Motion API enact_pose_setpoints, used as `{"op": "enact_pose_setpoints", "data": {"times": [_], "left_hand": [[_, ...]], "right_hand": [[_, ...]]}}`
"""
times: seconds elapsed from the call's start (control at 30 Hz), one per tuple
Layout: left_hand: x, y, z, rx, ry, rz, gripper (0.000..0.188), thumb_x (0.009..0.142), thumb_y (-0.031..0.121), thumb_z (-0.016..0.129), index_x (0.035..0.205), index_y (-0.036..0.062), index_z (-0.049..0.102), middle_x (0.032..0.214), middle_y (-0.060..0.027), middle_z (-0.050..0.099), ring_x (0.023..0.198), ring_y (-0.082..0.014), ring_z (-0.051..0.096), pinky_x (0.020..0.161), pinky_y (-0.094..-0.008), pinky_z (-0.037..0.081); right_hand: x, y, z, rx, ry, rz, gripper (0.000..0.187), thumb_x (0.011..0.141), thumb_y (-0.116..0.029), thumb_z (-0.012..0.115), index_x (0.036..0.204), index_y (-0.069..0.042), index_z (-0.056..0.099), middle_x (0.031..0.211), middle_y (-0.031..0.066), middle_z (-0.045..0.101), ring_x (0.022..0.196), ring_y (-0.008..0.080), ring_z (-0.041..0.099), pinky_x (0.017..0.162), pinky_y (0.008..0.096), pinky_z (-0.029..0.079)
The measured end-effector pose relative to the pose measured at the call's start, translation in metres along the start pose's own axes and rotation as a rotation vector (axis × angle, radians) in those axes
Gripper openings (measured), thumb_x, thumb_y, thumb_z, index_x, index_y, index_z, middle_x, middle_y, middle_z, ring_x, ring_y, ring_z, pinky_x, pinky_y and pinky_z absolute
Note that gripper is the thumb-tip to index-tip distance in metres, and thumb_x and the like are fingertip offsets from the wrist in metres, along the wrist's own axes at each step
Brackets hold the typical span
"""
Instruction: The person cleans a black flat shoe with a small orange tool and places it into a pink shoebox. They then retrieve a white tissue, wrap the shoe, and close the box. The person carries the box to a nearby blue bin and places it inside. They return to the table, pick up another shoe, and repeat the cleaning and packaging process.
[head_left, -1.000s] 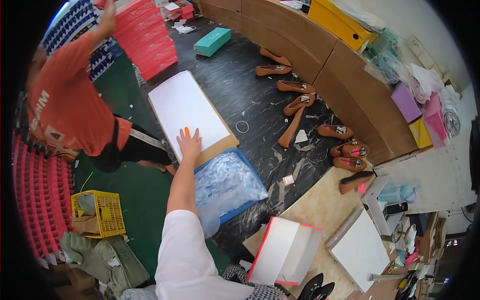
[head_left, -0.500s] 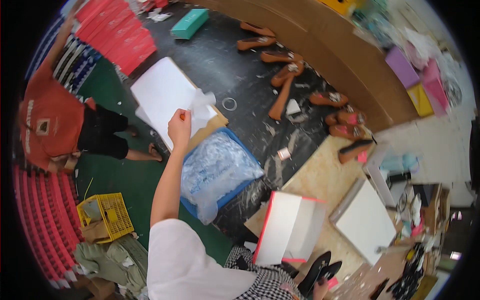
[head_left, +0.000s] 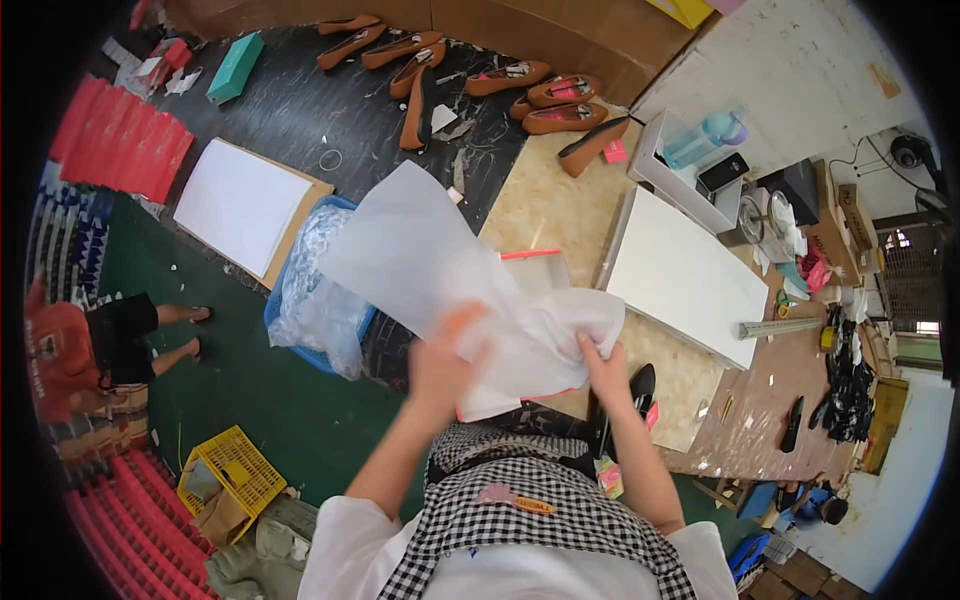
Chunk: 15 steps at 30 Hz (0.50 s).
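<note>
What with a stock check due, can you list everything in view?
Tissue: at least one, white, centre
Open box: one, white, red rim, beneath
Shoes: about ten, brown, back of table
Another shoe: one clearly, black, centre right
Paper stack: one, white, left
Tray: one, blue, centre left
Plastic bags: uncounted, clear, in tray
Carton: one, teal, upper left
Stacked boxes: several, red, left
Crate: one, yellow, lower left
Flat box: one, white, right
Bottle: one, blue, upper right
Co-workers: two, one orange-topped, left and lower right
Clutter: uncounted, mixed, far right
Apron: one, checked, lower centre
Left hand: one, blurred, at tissue
Right hand: one, bare, gripping tissue
</note>
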<state>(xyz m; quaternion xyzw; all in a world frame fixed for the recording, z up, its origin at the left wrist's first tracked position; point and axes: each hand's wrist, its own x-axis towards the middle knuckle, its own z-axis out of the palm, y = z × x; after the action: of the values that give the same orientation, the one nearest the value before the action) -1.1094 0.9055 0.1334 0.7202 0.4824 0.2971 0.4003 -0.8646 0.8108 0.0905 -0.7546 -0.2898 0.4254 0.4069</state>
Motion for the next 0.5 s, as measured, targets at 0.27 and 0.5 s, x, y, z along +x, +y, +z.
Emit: {"op": "enact_pose_setpoints", "data": {"times": [0.27,0.5], "left_hand": [[0.067,-0.168,-0.080,0.154,0.246,-0.494,0.084,0.076,0.053,0.071,0.135,-0.0022,0.046,0.123,-0.0267,0.056,0.111,-0.0388,0.055,0.092,-0.0440,0.044],[0.067,-0.196,-0.039,0.368,0.039,-0.457,0.080,0.077,0.059,0.067,0.125,-0.0041,0.056,0.110,-0.0264,0.063,0.103,-0.0348,0.062,0.089,-0.0410,0.048]], "right_hand": [[0.013,-0.023,-0.056,0.034,-0.305,0.011,0.038,0.090,-0.026,0.066,0.114,0.002,0.061,0.104,0.0087,0.068,0.094,0.0154,0.063,0.084,0.0305,0.050],[0.063,0.025,-0.061,0.104,-0.137,-0.058,0.041,0.088,-0.028,0.068,0.117,0.001,0.061,0.109,0.0095,0.067,0.101,0.0171,0.061,0.087,0.0317,0.049]]}}
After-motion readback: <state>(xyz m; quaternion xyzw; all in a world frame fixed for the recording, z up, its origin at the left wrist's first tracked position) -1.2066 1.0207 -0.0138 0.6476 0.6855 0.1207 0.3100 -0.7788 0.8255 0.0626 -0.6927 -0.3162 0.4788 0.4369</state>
